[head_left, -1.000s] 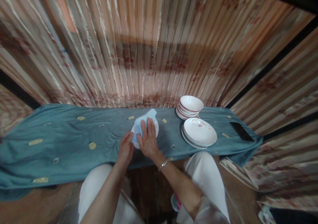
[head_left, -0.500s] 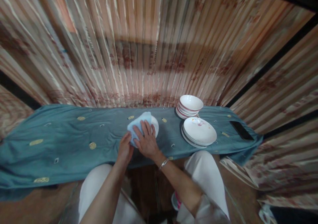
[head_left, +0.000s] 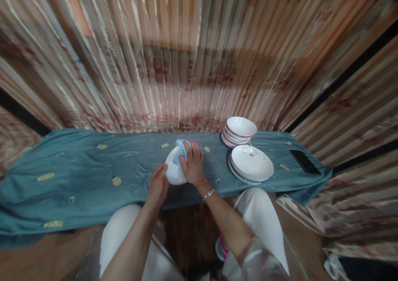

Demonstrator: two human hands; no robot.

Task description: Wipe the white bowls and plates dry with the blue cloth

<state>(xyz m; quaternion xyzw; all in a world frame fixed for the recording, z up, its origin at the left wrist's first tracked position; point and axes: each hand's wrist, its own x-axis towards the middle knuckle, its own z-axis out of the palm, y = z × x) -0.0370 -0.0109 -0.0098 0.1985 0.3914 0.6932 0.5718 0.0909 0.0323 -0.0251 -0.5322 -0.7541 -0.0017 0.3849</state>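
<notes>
A white dish point(head_left: 174, 171) is held above the near edge of the green cloth in front of me. My left hand point(head_left: 158, 183) grips its left rim, thumb and fingers closed on it. With my right hand point(head_left: 193, 164), which wears a silver bracelet, I press a light blue cloth point(head_left: 183, 149) against the dish's right side. The cloth is bunched under my fingers and covers part of the dish. To the right stand a stack of white bowls with red rims point(head_left: 241, 127) and, nearer me, a stack of white plates with a floral print point(head_left: 252, 163).
The bench under the green patterned cloth point(head_left: 87, 173) runs from left to right. A dark phone point(head_left: 305, 162) lies at its right end. Pleated curtains point(head_left: 174, 81) hang behind it. My knees in white trousers point(head_left: 258, 210) are at the near edge.
My right hand and the blue cloth have moved right across the dish, uncovering its left part. The cloth is more bunched. My left hand stays at the left rim. The view has shifted slightly.
</notes>
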